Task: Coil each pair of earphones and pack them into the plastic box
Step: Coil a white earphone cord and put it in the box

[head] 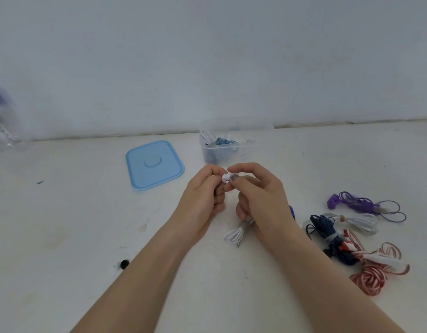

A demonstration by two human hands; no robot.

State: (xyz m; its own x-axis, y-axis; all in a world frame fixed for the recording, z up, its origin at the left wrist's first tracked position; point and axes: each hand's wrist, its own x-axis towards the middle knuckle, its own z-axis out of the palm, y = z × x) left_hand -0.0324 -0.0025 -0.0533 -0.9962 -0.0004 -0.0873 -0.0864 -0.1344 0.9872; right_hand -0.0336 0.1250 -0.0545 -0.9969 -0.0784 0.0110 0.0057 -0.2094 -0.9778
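At centre of the white bench (63,212), a pair of white wired earphones (235,234) is held above the surface between both hands. Left hand (202,195) has its fingers curled and pinches the small white earbud end (225,177) at its fingertips. Right hand (260,198) meets it there with thumb and forefinger, while its lower fingers close around the bundled cable; looped cable and the metal plug hang out below the palm. Exact finger placement at the earbuds is blurred and cannot be confirmed.

Beyond the hands stands a clear rectangular plastic box (222,150), open, holding a white coil and a blue coil. Its light blue rectangular lid (154,164) lies flat to the left, apart from the box.

Right of the hands lie further earphones: a purple pair (361,205), a white coiled pair (359,222), a dark blue pair (327,231) and a red-and-white striped pair (375,270), the last three overlapping.
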